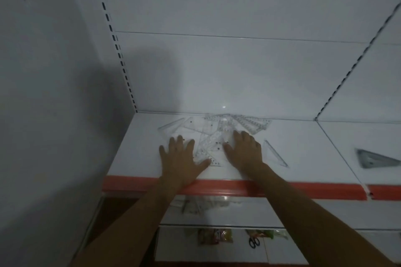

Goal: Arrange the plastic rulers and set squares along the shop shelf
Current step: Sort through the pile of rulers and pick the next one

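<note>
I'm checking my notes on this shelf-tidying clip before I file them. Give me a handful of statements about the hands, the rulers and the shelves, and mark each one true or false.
1. Both hands lie flat, fingers spread, on the shelf. True: left hand, right hand.
2. The clear rulers and set squares sit in a neat row. False: they overlap in a loose pile between and behind the hands.
3. One clear set square lies apart, right of the right hand. True.
4. The shelf's front strip is blue. False: it is red.
5. Scissors lie on a lower shelf. True.
6. The left hand holds a ruler in the air. False: it presses flat.
</note>
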Demonstrator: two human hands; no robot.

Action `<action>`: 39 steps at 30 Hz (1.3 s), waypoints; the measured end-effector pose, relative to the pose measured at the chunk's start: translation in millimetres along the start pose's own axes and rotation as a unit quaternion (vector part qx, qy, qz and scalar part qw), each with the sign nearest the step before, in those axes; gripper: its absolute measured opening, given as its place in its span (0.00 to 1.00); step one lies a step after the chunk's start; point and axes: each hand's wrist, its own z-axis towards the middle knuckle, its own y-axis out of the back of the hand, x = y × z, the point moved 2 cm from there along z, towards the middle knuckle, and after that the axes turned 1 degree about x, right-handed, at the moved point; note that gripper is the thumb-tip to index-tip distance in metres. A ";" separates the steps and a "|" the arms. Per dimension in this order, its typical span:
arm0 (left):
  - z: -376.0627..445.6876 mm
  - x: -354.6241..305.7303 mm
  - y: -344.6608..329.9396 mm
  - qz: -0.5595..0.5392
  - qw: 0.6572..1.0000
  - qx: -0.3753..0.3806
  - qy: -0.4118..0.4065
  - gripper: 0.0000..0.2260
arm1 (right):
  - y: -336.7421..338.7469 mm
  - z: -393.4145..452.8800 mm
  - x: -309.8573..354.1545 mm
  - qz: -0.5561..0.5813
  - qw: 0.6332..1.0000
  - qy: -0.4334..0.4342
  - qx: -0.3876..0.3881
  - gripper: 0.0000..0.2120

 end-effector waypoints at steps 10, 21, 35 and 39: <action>-3.2 -4.7 0.8 -0.033 0.991 -0.118 -0.061 0.21 | -6.4 -13.1 -5.6 0.065 0.990 0.062 -0.108 0.19; -2.3 -3.0 -1.7 0.003 0.986 -0.165 -0.011 0.27 | -11.6 -12.6 -8.4 0.008 0.986 0.001 -0.165 0.21; 1.5 1.2 -0.1 -0.046 0.993 -0.100 0.039 0.36 | -14.0 -10.4 -9.2 0.055 0.979 0.062 -0.187 0.23; -0.3 0.7 0.7 -0.049 0.994 -0.096 0.028 0.32 | -13.7 -11.2 -8.2 0.068 0.976 0.076 -0.192 0.23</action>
